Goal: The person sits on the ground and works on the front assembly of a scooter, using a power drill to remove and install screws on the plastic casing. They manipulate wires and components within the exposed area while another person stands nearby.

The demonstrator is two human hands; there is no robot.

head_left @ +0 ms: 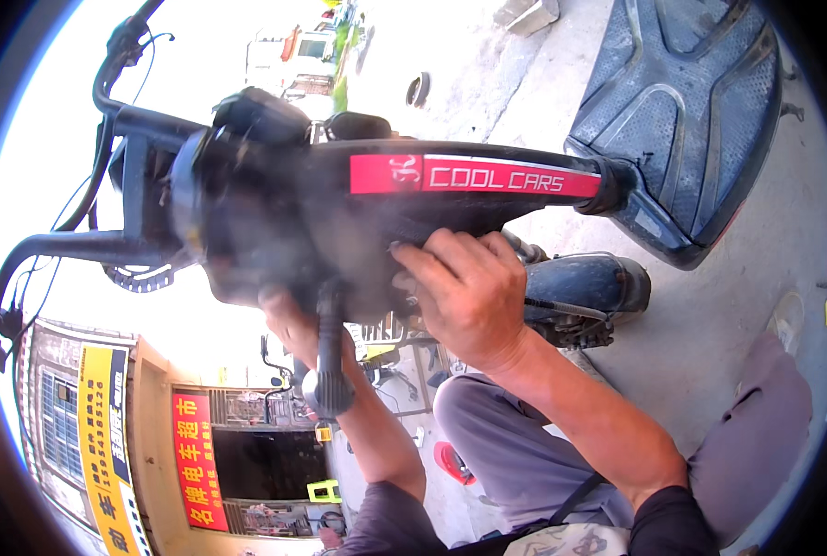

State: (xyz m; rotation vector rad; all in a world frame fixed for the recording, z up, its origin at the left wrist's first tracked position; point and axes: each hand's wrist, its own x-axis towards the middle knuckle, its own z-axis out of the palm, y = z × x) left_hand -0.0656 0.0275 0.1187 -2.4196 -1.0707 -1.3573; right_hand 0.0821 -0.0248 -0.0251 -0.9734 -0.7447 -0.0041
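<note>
Blk scooter [386, 211], red side strip [478, 176]; bars [80, 245] L, footbd [678, 116] R.

Daylight is bright; the sky [186, 79] left of the red strip [477, 176] is overexposed white. Hazy blur veils the black bodywork [284, 222] at the strip's left end; the strip is sharp. The doorway [260, 463] below-left of it lies dark; outer edges curve

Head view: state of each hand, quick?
Left hand: partly hidden behind black ribbed cylindrical handle; grip unclear.
Right hand: half-curled at black plastic body panel; grip unclear.
</note>
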